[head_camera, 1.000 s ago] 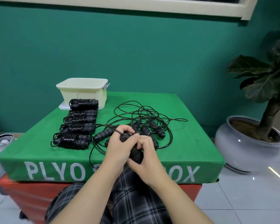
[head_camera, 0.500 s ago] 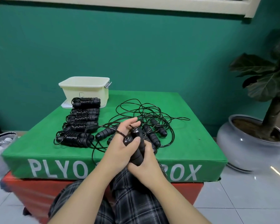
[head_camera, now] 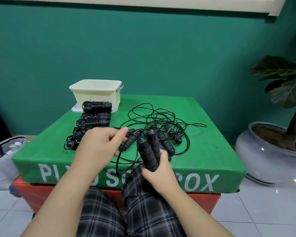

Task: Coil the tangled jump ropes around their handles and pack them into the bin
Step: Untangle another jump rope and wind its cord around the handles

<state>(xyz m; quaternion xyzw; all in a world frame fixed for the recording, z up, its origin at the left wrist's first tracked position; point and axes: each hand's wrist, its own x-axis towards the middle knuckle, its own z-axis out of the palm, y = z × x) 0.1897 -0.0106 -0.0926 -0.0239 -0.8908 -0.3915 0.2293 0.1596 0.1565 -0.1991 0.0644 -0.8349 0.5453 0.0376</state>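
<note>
The right hand (head_camera: pixel 158 171) was low and near, over the right thigh, its fingers and thumb curled round the near ends of two black handles (head_camera: pixel 149 151) held side by side, the far ends pointing up and away. Its forearm ran from the near right corner toward the hand. The left hand (head_camera: pixel 99 146) was to the left and slightly farther, back of the hand upward, thumb stretched right and pinching a thin black cord (head_camera: pixel 135 133) against the curled fingers. The left forearm came up from the near left. The two hands were apart.
</note>
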